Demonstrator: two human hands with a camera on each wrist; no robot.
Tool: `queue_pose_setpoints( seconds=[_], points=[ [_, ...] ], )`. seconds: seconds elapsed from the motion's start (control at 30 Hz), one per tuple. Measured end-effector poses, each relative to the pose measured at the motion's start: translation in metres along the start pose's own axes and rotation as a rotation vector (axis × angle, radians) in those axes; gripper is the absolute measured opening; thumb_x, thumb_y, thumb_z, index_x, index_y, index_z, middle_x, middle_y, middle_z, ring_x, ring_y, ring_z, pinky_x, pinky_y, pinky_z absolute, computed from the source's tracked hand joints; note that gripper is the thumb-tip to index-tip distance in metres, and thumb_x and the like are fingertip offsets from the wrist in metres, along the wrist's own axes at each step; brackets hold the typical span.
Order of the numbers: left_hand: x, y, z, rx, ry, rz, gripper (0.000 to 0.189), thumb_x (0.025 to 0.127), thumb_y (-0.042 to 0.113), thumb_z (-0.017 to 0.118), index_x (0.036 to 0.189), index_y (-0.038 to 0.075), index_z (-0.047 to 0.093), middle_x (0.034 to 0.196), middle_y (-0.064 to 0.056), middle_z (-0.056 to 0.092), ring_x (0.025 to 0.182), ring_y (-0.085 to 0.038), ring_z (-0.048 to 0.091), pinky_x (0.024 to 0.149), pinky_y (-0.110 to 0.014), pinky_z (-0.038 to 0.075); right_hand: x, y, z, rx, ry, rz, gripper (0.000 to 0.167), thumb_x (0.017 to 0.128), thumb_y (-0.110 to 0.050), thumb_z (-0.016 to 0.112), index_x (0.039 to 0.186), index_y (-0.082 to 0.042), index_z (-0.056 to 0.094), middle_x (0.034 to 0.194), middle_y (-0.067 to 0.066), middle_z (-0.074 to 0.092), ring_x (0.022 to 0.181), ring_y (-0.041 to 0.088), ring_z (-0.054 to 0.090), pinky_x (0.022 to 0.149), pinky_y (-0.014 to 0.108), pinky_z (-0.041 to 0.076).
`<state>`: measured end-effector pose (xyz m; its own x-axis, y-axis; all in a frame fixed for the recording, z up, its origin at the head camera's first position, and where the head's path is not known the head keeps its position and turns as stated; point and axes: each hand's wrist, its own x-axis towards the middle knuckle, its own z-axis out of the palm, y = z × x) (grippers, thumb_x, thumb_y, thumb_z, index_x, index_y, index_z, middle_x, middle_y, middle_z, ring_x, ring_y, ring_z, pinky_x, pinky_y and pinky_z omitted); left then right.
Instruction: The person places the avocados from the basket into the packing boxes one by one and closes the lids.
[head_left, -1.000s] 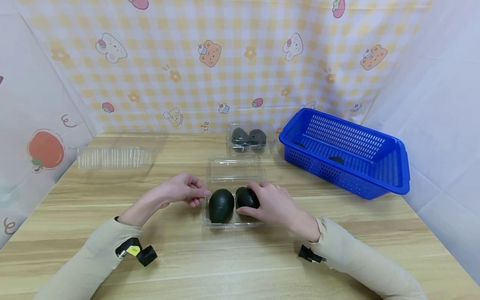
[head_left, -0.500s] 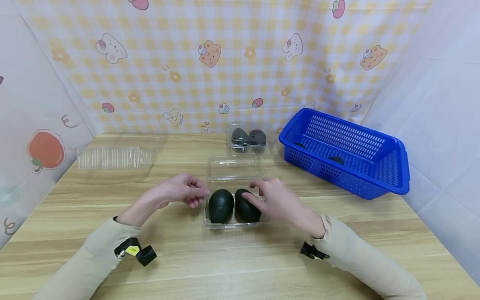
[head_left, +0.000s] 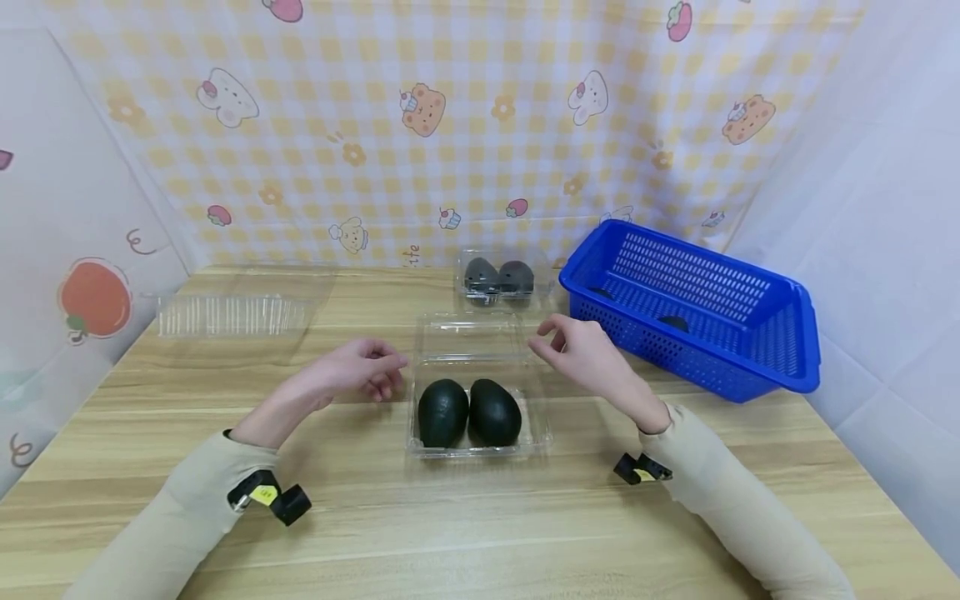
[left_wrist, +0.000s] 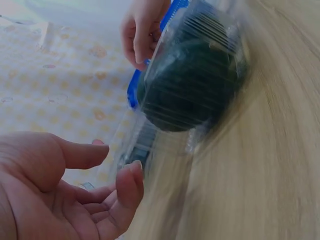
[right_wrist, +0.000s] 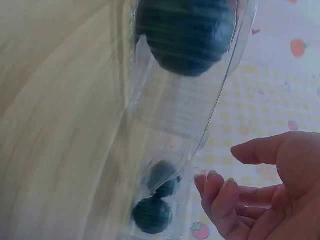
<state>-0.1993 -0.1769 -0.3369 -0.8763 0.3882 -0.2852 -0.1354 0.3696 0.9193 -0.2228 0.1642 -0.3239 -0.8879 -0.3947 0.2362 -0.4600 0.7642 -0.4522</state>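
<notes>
Two dark green avocados lie side by side in an opened clear plastic clamshell box (head_left: 536, 421): a left avocado (head_left: 442, 413) and a right avocado (head_left: 495, 413). The box's lid (head_left: 471, 337) is folded back, away from the person. My left hand (head_left: 351, 372) hovers just left of the box with loosely curled fingers and nothing in them. On the other side, my right hand (head_left: 588, 354) is off the fruit, beside the lid's right edge. In the right wrist view, a gap shows between the right thumb (right_wrist: 257, 150) and the other fingers.
Behind the lid stands a closed clear box (head_left: 543, 275) with two avocados. At the back right, a blue plastic basket (head_left: 780, 367) holds dark fruit, partly hidden by its wall. Clear plastic packaging (head_left: 232, 317) sits at the back left of the wooden table (head_left: 337, 517).
My right hand has let go of the right avocado, which now lies lower in the box, and has moved up and to the right. My left hand has drawn slightly left from the box.
</notes>
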Motion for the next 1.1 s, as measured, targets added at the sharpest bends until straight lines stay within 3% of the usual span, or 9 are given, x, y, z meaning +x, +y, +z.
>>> queue_pose_setpoints(
  seconds=[0.13, 0.27, 0.47, 0.9, 1.1],
  points=[
    [0.005, -0.008, -0.003, -0.001, 0.037, 0.016, 0.037, 0.107, 0.017, 0.050, 0.125, -0.015, 0.047, 0.105, -0.020, 0.061, 0.076, -0.015, 0.061, 0.065, -0.023, 0.054, 0.004, 0.009, 0.000, 0.057, -0.071, 0.053, 0.029, 0.100, -0.031, 0.065, 0.107, -0.004, 0.069, 0.069, 0.003, 0.065, 0.054, 0.013, 0.057, 0.055, 0.032, 0.048],
    [0.010, -0.013, -0.004, -0.024, 0.052, 0.014, 0.039, 0.108, 0.017, 0.050, 0.128, -0.016, 0.047, 0.110, -0.022, 0.060, 0.077, -0.014, 0.061, 0.065, -0.022, 0.053, 0.008, 0.019, 0.003, 0.166, -0.181, 0.112, 0.032, 0.101, -0.035, 0.063, 0.109, -0.005, 0.068, 0.070, 0.009, 0.066, 0.056, 0.024, 0.062, 0.054, 0.032, 0.048],
    [0.014, -0.015, -0.001, -0.023, 0.069, 0.030, 0.042, 0.107, 0.018, 0.052, 0.133, -0.015, 0.048, 0.115, -0.022, 0.061, 0.081, -0.016, 0.061, 0.068, -0.023, 0.053, 0.015, 0.033, 0.012, 0.306, -0.292, 0.112, 0.033, 0.102, -0.033, 0.062, 0.112, -0.003, 0.069, 0.073, 0.009, 0.068, 0.057, 0.024, 0.064, 0.055, 0.033, 0.053],
    [0.020, -0.016, 0.008, -0.098, 0.106, 0.049, 0.040, 0.101, 0.012, 0.063, 0.130, -0.013, 0.052, 0.101, -0.014, 0.064, 0.081, -0.016, 0.062, 0.073, -0.024, 0.057, 0.018, 0.039, 0.009, 0.503, -0.416, 0.132, 0.032, 0.102, -0.024, 0.063, 0.119, 0.004, 0.063, 0.080, 0.008, 0.070, 0.062, 0.021, 0.064, 0.058, 0.034, 0.056],
    [0.018, -0.015, 0.006, -0.125, 0.071, 0.050, 0.040, 0.099, 0.007, 0.064, 0.129, -0.015, 0.050, 0.098, -0.013, 0.066, 0.079, -0.014, 0.063, 0.074, -0.024, 0.057, 0.016, 0.037, 0.004, 0.531, -0.491, 0.112, 0.030, 0.101, -0.022, 0.064, 0.116, 0.004, 0.061, 0.080, 0.010, 0.071, 0.063, 0.021, 0.064, 0.061, 0.035, 0.057]
  ],
)
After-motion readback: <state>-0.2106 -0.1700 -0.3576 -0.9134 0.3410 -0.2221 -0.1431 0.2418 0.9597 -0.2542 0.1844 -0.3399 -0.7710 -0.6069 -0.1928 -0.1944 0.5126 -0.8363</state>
